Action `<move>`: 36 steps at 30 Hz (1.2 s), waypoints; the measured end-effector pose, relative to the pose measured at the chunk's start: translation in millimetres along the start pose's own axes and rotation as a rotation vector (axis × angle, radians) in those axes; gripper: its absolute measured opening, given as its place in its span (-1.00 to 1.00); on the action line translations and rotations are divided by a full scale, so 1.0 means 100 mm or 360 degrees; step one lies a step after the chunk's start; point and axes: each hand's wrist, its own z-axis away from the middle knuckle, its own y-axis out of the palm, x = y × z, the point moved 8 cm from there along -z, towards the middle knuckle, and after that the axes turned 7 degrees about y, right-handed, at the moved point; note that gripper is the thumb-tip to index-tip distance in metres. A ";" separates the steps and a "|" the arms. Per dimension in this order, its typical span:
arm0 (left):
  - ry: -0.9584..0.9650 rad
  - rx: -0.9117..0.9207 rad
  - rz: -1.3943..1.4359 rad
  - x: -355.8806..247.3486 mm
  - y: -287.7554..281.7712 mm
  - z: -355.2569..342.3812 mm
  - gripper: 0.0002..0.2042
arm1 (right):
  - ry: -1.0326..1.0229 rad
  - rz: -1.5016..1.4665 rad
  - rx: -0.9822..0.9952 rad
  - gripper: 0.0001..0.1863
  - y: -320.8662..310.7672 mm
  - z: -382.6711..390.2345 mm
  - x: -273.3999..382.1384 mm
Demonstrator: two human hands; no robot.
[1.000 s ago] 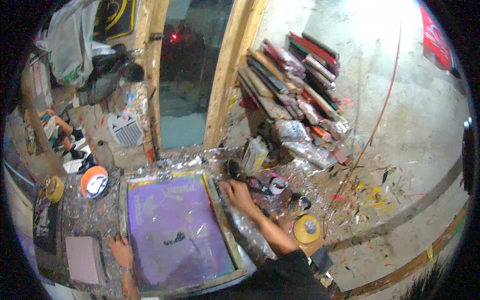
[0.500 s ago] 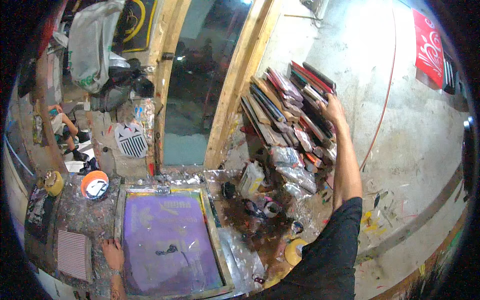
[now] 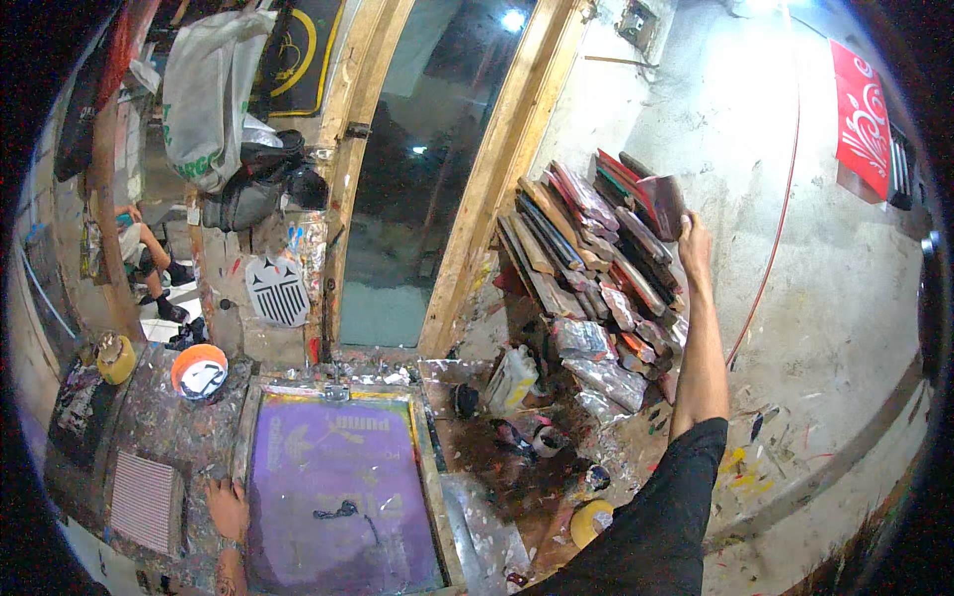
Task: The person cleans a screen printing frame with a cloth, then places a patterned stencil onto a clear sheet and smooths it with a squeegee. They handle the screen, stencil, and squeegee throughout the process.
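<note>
My right hand [image 3: 693,240], reaching up to the stack of wooden-handled squeegees [image 3: 571,253] against the wall, grips a flat dark brown squeegee [image 3: 656,202] at the stack's upper right. My left hand [image 3: 229,512] lies with fingers apart on the paint-stained bench beside the left edge of a purple screen [image 3: 338,467] in a frame. A dark blob sits on the screen's mesh. A stack of pinkish checked sheets [image 3: 144,502] is left of my left hand.
An orange-rimmed tub [image 3: 199,363], tape rolls [image 3: 117,360] and a pale jug [image 3: 512,382] stand on the bench. A glass door [image 3: 412,248] in a wooden frame is behind. At left, a person's arm and legs [image 3: 154,263] show beyond wooden posts.
My right hand has risen from beside the screen to the squeegee stack and now holds one squeegee, lifted at its top. The view has tilted upward. My left hand stays beside the screen.
</note>
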 end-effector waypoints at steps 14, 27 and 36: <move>-0.0014 0.0030 0.0398 -0.49 -0.50 -0.21 -0.68 | 0.0400 -0.1145 0.1587 -0.36 -0.49 3.32 2.46; 0.0410 0.0708 0.0684 -0.93 -1.58 1.57 -0.30 | -0.1040 -0.0713 0.2664 -0.47 0.80 6.68 4.13; 0.0718 0.0855 0.0438 -0.97 -1.41 1.58 -0.56 | -0.0754 -0.0474 0.2254 -0.43 0.50 6.55 4.25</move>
